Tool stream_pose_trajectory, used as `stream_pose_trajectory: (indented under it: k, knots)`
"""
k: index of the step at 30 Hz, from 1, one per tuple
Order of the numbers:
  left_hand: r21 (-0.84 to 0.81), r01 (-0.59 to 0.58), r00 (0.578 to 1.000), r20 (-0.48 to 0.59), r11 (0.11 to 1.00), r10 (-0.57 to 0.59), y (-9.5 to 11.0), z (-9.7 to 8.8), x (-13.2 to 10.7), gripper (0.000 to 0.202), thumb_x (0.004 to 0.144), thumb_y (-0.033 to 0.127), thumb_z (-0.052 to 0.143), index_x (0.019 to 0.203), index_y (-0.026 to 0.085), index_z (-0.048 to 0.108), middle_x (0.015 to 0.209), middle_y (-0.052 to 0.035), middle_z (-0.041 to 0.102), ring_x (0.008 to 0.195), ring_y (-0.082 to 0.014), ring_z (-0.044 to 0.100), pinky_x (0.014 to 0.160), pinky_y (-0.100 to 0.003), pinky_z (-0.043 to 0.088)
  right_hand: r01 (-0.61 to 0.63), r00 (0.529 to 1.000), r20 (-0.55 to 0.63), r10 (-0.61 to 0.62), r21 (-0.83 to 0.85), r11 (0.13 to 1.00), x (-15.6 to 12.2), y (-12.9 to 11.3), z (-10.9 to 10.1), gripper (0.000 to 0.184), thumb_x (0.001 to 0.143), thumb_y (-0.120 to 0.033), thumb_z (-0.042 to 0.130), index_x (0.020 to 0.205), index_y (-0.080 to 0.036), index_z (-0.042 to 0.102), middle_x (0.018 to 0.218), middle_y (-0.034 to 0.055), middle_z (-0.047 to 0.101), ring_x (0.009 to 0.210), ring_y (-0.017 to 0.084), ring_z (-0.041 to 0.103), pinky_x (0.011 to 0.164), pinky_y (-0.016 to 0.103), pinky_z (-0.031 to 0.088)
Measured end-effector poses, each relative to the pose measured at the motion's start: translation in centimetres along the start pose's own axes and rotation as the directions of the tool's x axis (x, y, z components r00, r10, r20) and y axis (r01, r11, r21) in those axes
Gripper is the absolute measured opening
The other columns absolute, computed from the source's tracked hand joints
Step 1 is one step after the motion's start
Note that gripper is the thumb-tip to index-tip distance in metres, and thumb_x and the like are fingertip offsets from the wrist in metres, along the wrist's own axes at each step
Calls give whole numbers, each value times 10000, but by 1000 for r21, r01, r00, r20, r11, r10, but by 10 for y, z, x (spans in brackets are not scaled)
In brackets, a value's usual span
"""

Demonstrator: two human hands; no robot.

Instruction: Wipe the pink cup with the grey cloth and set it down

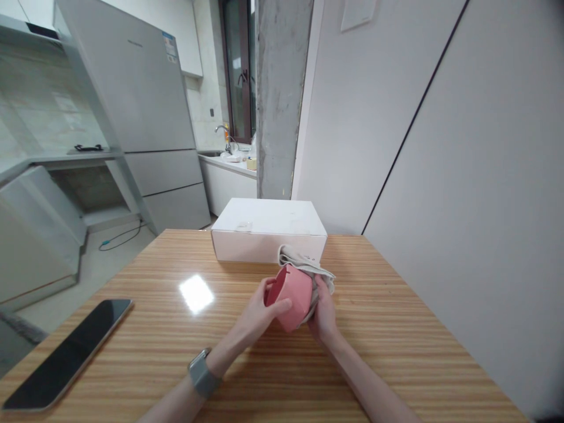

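Two bare forearms [372,379] come in over the near side of the wood-grained worktop [154,288], the left one wearing a smartwatch [204,375] with a grey band. Out to the left a smartphone [68,355] lies dark screen up, slanting along the left edge. Between the forearms' ends, over the middle of the worktop, is a pink cup-like container [297,296], tipped on its side with its mouth facing left; whether it touches the surface I cannot tell. The left hand [261,308] grips it at the mouth, thumb outside on the wall and fingers around the rim. The right hand [325,311] grasps a folded light grey cloth [324,273] and presses it against the container's right side. The container looks light and stiff, probably plastic or glazed ceramic, so its smooth wall could slip and it may chip if dropped; a pinch across rim and wall seems the surest hold, with a palm behind the base. The cloth looks soft and limp, best bunched in the fingers. Just beyond, a closed white cardboard box [268,217] sits by the far edge, and past that stand a concrete pillar [284,100] and a refrigerator [127,88].
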State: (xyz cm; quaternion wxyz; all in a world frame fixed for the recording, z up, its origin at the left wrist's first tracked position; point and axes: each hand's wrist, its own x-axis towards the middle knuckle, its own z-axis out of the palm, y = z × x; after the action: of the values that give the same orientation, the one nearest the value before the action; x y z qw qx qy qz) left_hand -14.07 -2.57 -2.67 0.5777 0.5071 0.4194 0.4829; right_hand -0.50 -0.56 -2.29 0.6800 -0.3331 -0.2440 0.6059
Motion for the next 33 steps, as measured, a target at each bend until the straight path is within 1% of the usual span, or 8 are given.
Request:
stream_pose_trajectory:
  k: [5,9,13,17,23,25,29,33]
  knots:
    - [-276,169,982,125,946,-139,0,1,0,501,796,513,546,1111,128,601,1080,-104,667,1030,-263,592,923,-382,424,-29,998,47,29,19,999,7,3,-2,317,698,-475,625,872,-217,684,980,15,716,1056,215,604,992,340,398]
    - [-443,180,983,60,878,-171,7,4,-1,520,814,512,516,1160,133,596,1087,-97,673,1060,-254,586,968,-367,402,-37,998,58,35,29,999,5,11,0,333,740,-450,613,969,-217,675,1040,8,700,1137,198,556,1020,327,369]
    - [-307,105,983,-113,946,-146,9,7,-2,500,791,528,542,1052,110,624,1013,-101,683,1004,-253,594,951,-373,407,-109,983,162,91,102,989,-3,16,7,356,781,-447,595,1031,-205,668,1079,23,689,1133,211,562,993,340,403]
    - [-162,-4,963,-266,987,-39,3,9,-2,532,762,550,565,1033,92,577,995,-115,659,935,-246,593,864,-369,445,-175,978,138,154,154,972,-7,19,10,351,786,-425,613,1045,-194,666,1039,24,705,1088,217,595,955,343,444]
    - [-46,-175,931,-331,984,150,1,8,-2,521,800,513,545,1162,147,461,1152,-119,576,1042,-234,555,863,-351,449,-327,935,206,290,176,929,-17,22,13,362,825,-413,572,1079,-169,653,1055,41,700,1070,222,607,920,351,475]
    - [10,-205,907,-375,979,193,4,5,-1,527,790,495,564,1177,158,448,1161,-115,564,1049,-233,554,879,-361,447,-383,912,229,340,176,907,-23,21,15,344,846,-399,545,1077,-169,653,1054,46,701,1065,222,611,909,361,483]
    - [204,-225,824,-482,953,298,8,-3,5,612,683,391,704,1196,186,439,1189,-92,535,1078,-231,537,929,-384,431,-512,846,260,465,151,846,-31,20,20,309,892,-369,488,1069,-176,652,1023,51,710,1028,218,633,891,384,494]
    - [423,-197,748,-519,884,415,15,-7,6,673,603,310,771,1192,222,458,1164,-52,503,1098,-224,512,959,-398,423,-582,801,277,531,148,800,-31,17,19,319,906,-369,472,1065,-156,649,982,73,720,976,221,658,874,391,503]
